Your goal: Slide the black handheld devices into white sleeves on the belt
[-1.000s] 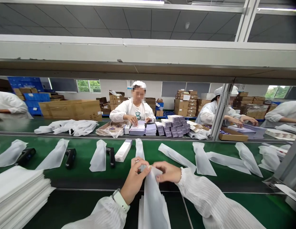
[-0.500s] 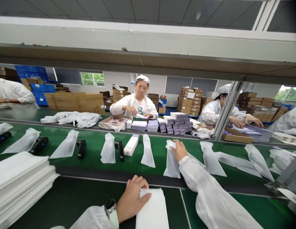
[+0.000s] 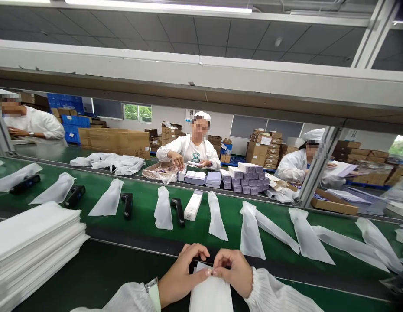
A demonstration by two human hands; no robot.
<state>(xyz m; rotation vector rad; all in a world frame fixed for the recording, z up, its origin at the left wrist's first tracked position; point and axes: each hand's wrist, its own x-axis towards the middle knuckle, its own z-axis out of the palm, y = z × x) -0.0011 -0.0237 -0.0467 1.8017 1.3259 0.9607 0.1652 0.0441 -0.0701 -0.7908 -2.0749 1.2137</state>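
A small pile of flat white sleeves (image 3: 212, 297), of thin paper or foam, lies in front of me on the near surface. At its top edge my left hand (image 3: 183, 277) presses its thumb on the uppermost sleeve, fingers curled over the far side. My right hand (image 3: 234, 271) meets it there, thumb and fingertips pinched together at the sleeve's edge. Just beyond both hands, a white sleeve (image 3: 251, 232) rests on the green conveyor belt (image 3: 141, 212). To the left of it on the belt are another sleeve (image 3: 217, 216) and a white box (image 3: 193, 205).
A tall stack of white sheets (image 3: 32, 238) stands at my left. Black handheld devices (image 3: 178, 212) lie beside sleeves along the belt. Across it, a co-worker (image 3: 191, 149) sits behind purple boxes (image 3: 247, 180). A metal post (image 3: 321, 167) rises at the right; a shelf (image 3: 188, 93) spans overhead.
My right hand has left a sleeve on the belt and come back to the pile, beside my left hand. The view has tilted up, and things on the belt appear farther right.
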